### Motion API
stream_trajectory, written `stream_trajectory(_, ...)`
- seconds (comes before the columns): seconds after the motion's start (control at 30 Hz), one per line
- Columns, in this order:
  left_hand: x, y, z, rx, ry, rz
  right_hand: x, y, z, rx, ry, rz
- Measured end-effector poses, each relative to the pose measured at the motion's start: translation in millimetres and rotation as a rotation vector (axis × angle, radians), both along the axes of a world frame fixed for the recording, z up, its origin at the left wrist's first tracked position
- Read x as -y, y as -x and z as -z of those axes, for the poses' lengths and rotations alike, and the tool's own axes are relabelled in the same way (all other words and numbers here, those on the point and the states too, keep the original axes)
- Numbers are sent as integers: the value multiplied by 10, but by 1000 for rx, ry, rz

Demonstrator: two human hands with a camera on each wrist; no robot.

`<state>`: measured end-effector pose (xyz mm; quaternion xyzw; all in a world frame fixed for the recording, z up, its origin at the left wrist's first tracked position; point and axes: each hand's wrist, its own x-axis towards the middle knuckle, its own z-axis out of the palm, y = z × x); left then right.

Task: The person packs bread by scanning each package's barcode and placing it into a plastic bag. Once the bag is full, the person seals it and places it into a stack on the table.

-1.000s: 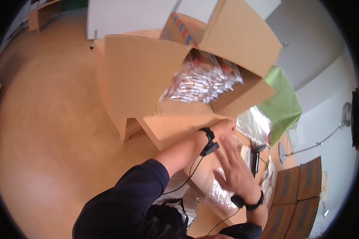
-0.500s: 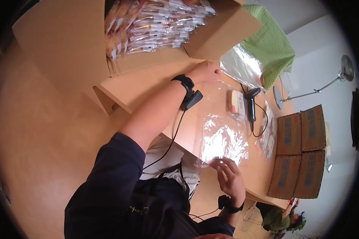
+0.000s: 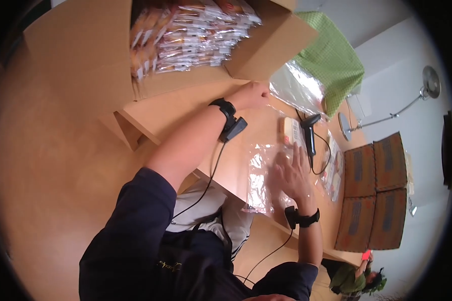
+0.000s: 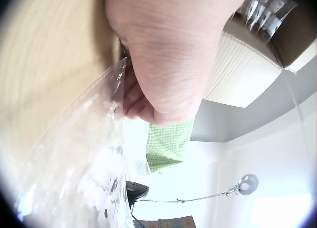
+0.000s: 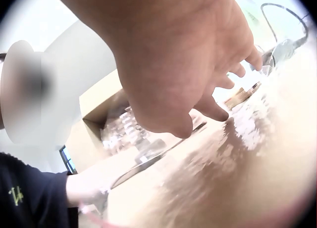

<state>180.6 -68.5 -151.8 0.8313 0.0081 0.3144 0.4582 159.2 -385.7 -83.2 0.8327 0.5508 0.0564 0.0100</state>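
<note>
On the table, a clear plastic bag (image 3: 258,175) lies spread out and glossy. My left hand (image 3: 251,95), fingers curled, pinches the far corner of this bag, as the left wrist view shows. The right hand (image 3: 294,178) has its fingers spread and lies over the bag's right side; in the right wrist view its fingertips (image 5: 220,114) are right at the shiny film. Just beyond the right fingers is a small white and red package (image 3: 292,131) with printed lettering. A black handheld barcode scanner (image 3: 310,133) stands beside that package.
A large open carton (image 3: 80,60) full of clear-wrapped packets (image 3: 196,37) stands at the upper left. Farther back are flat clear plastic sheets (image 3: 294,88), a green checked cloth (image 3: 331,60), a desk lamp (image 3: 429,83) and stacked brown boxes (image 3: 359,168). Another person (image 3: 351,281) is behind the boxes.
The right hand has moved from the bag's near edge forward onto its right side, with fingers spreading. The left hand has kept its place at the far corner. Earlier, the head view swung down from the carton.
</note>
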Motion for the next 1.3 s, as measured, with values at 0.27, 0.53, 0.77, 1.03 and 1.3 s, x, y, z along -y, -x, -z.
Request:
stream_trajectory(0.27,42,141,-80,-48,-47,40,-273,-414,140,327,95,1)
stream_trajectory(0.53,73,42,-13,15,-37,-20,-65,72,-186,256,142,36)
stream_trajectory(0.77,104,107,-86,-73,-3,-22,284,1151,-1592,-116,130,-296)
stream_trajectory(1.03,115,83,-51,-1,-8,-65,147,922,-1896,-320,-467,-821)
stream_trajectory(1.3,-26,-634,590,163,0,-47,-1597,825,-1680,522,-503,-698)
